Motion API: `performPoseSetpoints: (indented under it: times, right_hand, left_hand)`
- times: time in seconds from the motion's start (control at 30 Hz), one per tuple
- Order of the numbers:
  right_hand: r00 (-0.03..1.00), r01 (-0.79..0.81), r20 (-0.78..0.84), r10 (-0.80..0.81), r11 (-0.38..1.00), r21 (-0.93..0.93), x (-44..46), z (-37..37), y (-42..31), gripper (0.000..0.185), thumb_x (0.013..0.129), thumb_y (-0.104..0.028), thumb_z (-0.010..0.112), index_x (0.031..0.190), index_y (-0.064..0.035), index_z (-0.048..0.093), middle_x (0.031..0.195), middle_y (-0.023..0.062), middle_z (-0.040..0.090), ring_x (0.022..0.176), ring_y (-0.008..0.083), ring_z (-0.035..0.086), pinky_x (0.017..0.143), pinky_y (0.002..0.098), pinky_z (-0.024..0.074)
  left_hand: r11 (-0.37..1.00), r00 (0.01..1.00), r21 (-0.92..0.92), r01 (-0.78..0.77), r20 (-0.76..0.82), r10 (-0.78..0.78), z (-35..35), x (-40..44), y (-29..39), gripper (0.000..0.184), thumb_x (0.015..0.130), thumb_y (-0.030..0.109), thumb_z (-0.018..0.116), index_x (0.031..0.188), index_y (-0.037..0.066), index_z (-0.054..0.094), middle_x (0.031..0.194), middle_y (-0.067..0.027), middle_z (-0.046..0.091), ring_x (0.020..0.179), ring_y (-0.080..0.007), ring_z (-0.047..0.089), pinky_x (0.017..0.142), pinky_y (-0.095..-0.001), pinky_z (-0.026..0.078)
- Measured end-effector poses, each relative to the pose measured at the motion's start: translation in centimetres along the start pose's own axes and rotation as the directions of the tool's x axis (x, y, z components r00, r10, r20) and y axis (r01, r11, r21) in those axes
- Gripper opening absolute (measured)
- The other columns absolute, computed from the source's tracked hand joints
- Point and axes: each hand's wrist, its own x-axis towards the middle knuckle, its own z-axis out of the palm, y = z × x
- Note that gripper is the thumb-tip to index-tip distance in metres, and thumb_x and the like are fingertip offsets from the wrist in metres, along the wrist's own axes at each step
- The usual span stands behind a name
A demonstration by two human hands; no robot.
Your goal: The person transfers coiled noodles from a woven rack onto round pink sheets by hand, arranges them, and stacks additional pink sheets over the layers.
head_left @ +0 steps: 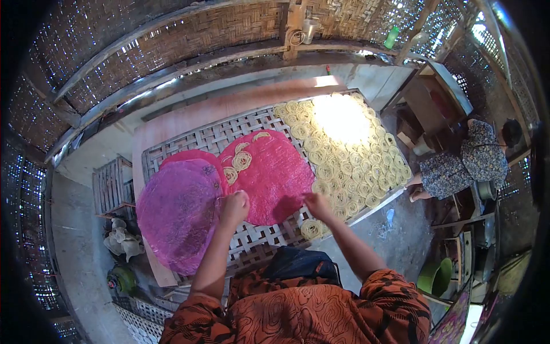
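A round, shiny red sheet point(274, 172) lies on a woven bamboo rack point(252, 243). My left hand point(234, 208) is closed at the sheet's lower left edge, fingers curled in. At the right edge my right hand point(317, 205) pinches the sheet's rim, beside the noodle coils. Several thin pale noodle coils point(242, 160) rest on the sheet's upper left part. Left of it, a round purple sheet point(179, 212) overlaps another red sheet point(192, 155). Rows of pale noodle coils point(344, 166) cover the rack's right side, and one coil point(312, 229) sits near the front edge.
A person in a patterned dress point(484, 152) bends at the right, near a wooden cabinet point(438, 97). A green bucket point(436, 278) stands at lower right. A slatted wooden crate point(112, 186) and a green gas cylinder point(121, 279) are at left. Woven bamboo walls point(217, 34) surround the space.
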Motion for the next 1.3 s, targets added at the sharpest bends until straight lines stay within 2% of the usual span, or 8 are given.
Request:
performPoseSetpoints:
  times: [0.07, 0.37, 0.67, 0.73, 0.93, 1.1, 1.17, 1.3]
  right_hand:
    - [0.934, -0.260, 0.336, 0.121, 0.875, 0.408, -1.5, 2.1, -2.1, 0.033, 0.091, -0.027, 0.057, 0.109, 0.0009, 0.061, 0.087, 0.0068, 0.065, 0.079, 0.0122, 0.060, 0.072, 0.0288, 0.0505]
    - [0.898, -0.355, 0.408, 0.165, 0.819, 0.451, -2.6, 4.4, -3.3, 0.033, 0.091, -0.030, 0.056, 0.102, 0.0014, 0.060, 0.088, 0.0079, 0.064, 0.077, 0.0146, 0.061, 0.074, 0.0298, 0.0513]
    - [0.854, -0.501, 0.508, 0.110, 0.431, 0.750, -2.7, 3.1, -2.6, 0.026, 0.088, -0.020, 0.060, 0.103, 0.0012, 0.060, 0.090, 0.0081, 0.064, 0.079, 0.0162, 0.063, 0.073, 0.0291, 0.0519]
    - [0.985, -0.125, 0.164, 0.057, 0.885, 0.448, -2.3, 0.4, -0.2, 0.018, 0.085, -0.012, 0.062, 0.099, 0.0005, 0.063, 0.085, 0.0064, 0.065, 0.075, 0.0127, 0.061, 0.068, 0.0263, 0.0507]
    - [0.977, 0.130, -0.181, -0.117, 0.990, 0.062, -2.7, -4.6, 0.2, 0.011, 0.081, -0.008, 0.063, 0.090, -0.0021, 0.066, 0.078, 0.0090, 0.068, 0.064, 0.0153, 0.062, 0.059, 0.0291, 0.0498]
    - [0.980, 0.164, 0.140, -0.139, 0.968, -0.189, -4.3, 0.9, -0.1, 0.020, 0.078, -0.011, 0.064, 0.098, -0.0066, 0.066, 0.096, 0.0088, 0.066, 0.089, 0.0202, 0.062, 0.079, 0.0320, 0.0483]
    - [0.691, 0.680, 0.344, -0.636, 0.408, -0.610, -5.5, 1.9, -1.5, 0.024, 0.074, -0.017, 0.062, 0.097, -0.0098, 0.065, 0.105, 0.0049, 0.061, 0.104, 0.0238, 0.053, 0.090, 0.0392, 0.0401]
    - [0.806, 0.561, 0.373, -0.460, 0.390, -0.730, -5.8, 1.2, -3.0, 0.023, 0.080, -0.020, 0.058, 0.101, -0.0148, 0.064, 0.102, 0.0061, 0.056, 0.102, 0.0247, 0.048, 0.092, 0.0456, 0.0333]
  left_hand:
    - [0.928, 1.000, -0.373, 0.018, -0.004, -0.020, 1.6, 0.1, 0.8, 0.026, 0.075, 0.014, 0.062, 0.099, 0.005, 0.057, 0.093, -0.0155, 0.060, 0.096, -0.0345, 0.056, 0.084, -0.0442, 0.042]
    - [0.967, 0.975, 0.128, 0.220, 0.005, -0.222, 1.4, 0.2, -2.5, 0.019, 0.078, 0.025, 0.063, 0.092, 0.013, 0.064, 0.103, -0.0072, 0.058, 0.101, -0.0274, 0.053, 0.086, -0.0466, 0.038]
    - [0.919, 0.918, -0.035, -0.393, 0.041, 0.394, 1.6, -5.9, 9.5, 0.033, 0.071, 0.028, 0.070, 0.100, 0.015, 0.062, 0.107, -0.0053, 0.054, 0.104, -0.0246, 0.050, 0.087, -0.0461, 0.037]
    - [0.894, 0.899, -0.099, -0.438, -0.031, 0.437, 2.7, -6.0, 9.6, 0.042, 0.068, 0.027, 0.072, 0.107, 0.015, 0.059, 0.111, -0.0050, 0.052, 0.107, -0.0243, 0.049, 0.088, -0.0458, 0.037]
    - [0.989, 0.988, -0.012, -0.150, -0.024, 0.150, 6.5, -4.7, 4.6, 0.057, 0.064, 0.037, 0.076, 0.113, 0.014, 0.056, 0.122, -0.0063, 0.047, 0.117, -0.0282, 0.042, 0.095, -0.0473, 0.035]
    - [0.976, 0.976, 0.003, -0.220, -0.010, 0.220, 6.9, -4.7, 4.3, 0.053, 0.064, 0.038, 0.075, 0.109, 0.014, 0.058, 0.122, -0.0046, 0.047, 0.118, -0.0271, 0.041, 0.096, -0.0480, 0.034]
    - [0.974, 0.973, 0.017, -0.226, -0.031, 0.227, 7.2, -4.8, 4.3, 0.048, 0.065, 0.035, 0.074, 0.105, 0.013, 0.060, 0.121, -0.0043, 0.049, 0.117, -0.0271, 0.042, 0.095, -0.0465, 0.035]
    - [0.957, 0.956, 0.017, -0.290, -0.048, 0.290, 7.3, -4.8, 3.9, 0.042, 0.069, 0.032, 0.073, 0.104, 0.013, 0.059, 0.118, -0.0041, 0.051, 0.116, -0.0247, 0.043, 0.095, -0.0441, 0.034]
